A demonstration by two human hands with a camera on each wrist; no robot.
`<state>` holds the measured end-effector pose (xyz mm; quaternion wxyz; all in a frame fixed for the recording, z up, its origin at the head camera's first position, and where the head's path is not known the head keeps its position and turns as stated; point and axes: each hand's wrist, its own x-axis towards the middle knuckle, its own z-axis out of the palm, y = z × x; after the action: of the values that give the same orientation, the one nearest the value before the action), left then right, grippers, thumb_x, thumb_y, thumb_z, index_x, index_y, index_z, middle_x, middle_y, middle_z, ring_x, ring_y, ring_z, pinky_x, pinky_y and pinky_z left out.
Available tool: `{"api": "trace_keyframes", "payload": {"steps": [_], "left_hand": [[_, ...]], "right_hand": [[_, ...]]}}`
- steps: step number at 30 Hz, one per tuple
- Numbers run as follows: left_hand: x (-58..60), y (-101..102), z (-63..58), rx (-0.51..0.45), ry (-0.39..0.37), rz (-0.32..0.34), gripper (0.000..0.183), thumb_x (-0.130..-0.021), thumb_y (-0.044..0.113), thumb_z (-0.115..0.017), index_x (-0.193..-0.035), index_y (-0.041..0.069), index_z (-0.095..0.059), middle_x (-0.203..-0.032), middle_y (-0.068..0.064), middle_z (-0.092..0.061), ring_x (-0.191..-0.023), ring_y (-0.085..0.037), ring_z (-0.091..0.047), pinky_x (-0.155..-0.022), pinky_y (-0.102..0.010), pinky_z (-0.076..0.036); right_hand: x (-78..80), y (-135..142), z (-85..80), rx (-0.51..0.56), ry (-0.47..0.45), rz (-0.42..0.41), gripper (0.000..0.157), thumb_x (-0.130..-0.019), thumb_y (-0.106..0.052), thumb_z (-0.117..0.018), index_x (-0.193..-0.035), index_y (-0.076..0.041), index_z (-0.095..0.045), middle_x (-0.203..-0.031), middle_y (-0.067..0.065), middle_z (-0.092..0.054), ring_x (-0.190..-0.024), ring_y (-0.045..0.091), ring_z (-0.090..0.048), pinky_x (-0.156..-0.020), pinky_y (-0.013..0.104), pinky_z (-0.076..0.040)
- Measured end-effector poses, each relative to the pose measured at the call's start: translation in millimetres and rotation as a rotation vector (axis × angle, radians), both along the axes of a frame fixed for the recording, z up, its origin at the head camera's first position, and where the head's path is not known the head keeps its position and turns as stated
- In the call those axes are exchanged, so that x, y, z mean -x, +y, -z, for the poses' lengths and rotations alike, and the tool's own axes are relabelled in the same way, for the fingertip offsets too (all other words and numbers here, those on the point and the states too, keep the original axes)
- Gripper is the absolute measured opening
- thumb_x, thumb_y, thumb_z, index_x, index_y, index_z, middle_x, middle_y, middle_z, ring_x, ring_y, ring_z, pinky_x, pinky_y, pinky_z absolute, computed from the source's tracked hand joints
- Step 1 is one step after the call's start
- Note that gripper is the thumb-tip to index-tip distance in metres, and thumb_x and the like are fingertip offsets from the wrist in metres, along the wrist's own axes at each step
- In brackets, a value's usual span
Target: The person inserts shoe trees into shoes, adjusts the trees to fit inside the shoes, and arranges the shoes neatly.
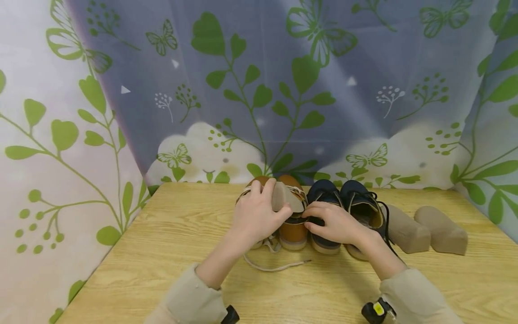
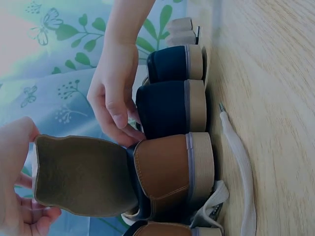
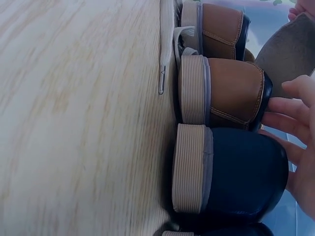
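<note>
A grey-brown moulded shoe insert (image 2: 83, 177) stands up out of the opening of a brown lace-up shoe (image 1: 293, 234), its lower end hidden inside. My left hand (image 1: 256, 211) grips the upper end of this insert, fingers over the far side. My right hand (image 1: 336, 222) reaches over a dark navy shoe (image 3: 241, 172), and its fingertips touch the dark collar of the brown shoe. Just left of that shoe is its brown mate (image 3: 221, 24), partly covered by my left hand in the head view.
A second navy shoe (image 1: 360, 211) with a loose black lace is on the right. Beyond it, two more shoe inserts (image 1: 441, 229) lie on the wooden table (image 1: 133, 270). A pale lace (image 1: 275, 269) trails in front of the brown shoes. Printed cloth (image 1: 263, 90) hangs behind.
</note>
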<state>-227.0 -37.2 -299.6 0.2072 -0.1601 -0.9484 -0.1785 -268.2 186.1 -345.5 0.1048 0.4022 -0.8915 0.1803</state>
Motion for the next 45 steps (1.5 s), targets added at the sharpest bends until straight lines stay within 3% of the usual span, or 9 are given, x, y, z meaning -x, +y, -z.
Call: {"api": "trace_keyframes", "payload": {"steps": [8,14,21,32,45], "left_hand": [[1.2,5,4.2,0.03,0.045,0.001,0.064,-0.086,0.049,-0.048,-0.136,0.009,-0.044,-0.105,-0.015,-0.05,-0.057,-0.018,-0.046,-0.055,-0.031,-0.043],[1.3,9,7.9,0.057,0.14,0.014,0.063,-0.086,0.048,-0.052,-0.134,0.007,-0.046,-0.097,-0.015,-0.05,-0.049,-0.015,-0.041,-0.048,-0.027,-0.038],[3.0,11,14.9,0.096,0.253,0.002,0.063,-0.084,0.048,-0.056,-0.131,0.005,-0.049,-0.095,-0.015,-0.052,-0.052,-0.016,-0.046,-0.048,-0.027,-0.04],[3.3,12,18.9,0.133,0.276,-0.005,0.066,-0.084,0.05,-0.057,-0.131,0.004,-0.048,-0.096,-0.015,-0.053,-0.05,-0.015,-0.045,-0.045,-0.025,-0.036],[7.0,11,25.7,0.146,0.329,-0.01,0.065,-0.083,0.049,-0.06,-0.131,0.006,-0.05,-0.092,-0.014,-0.053,-0.049,-0.015,-0.044,-0.044,-0.025,-0.036]], "right_hand": [[-0.3,0,-0.5,0.006,-0.014,-0.01,0.023,-0.09,-0.023,-0.06,-0.107,-0.009,-0.066,-0.108,0.002,-0.06,-0.098,0.02,-0.058,-0.081,0.038,-0.048],[-0.2,0,-1.4,0.01,-0.012,-0.007,0.023,-0.09,-0.022,-0.06,-0.107,-0.009,-0.067,-0.108,0.002,-0.06,-0.096,0.02,-0.059,-0.08,0.038,-0.048],[0.3,1,-0.4,0.011,-0.024,-0.007,0.024,-0.091,-0.022,-0.059,-0.108,-0.008,-0.067,-0.11,0.004,-0.06,-0.098,0.021,-0.059,-0.081,0.039,-0.048],[1.7,2,0.2,0.026,-0.006,-0.036,0.022,-0.091,-0.023,-0.06,-0.106,-0.009,-0.067,-0.107,0.002,-0.06,-0.096,0.019,-0.059,-0.08,0.037,-0.049],[3.2,1,1.0,-0.031,0.061,-0.047,0.025,-0.09,-0.026,-0.06,-0.108,-0.01,-0.066,-0.11,0.002,-0.06,-0.099,0.019,-0.058,-0.081,0.038,-0.048]]}}
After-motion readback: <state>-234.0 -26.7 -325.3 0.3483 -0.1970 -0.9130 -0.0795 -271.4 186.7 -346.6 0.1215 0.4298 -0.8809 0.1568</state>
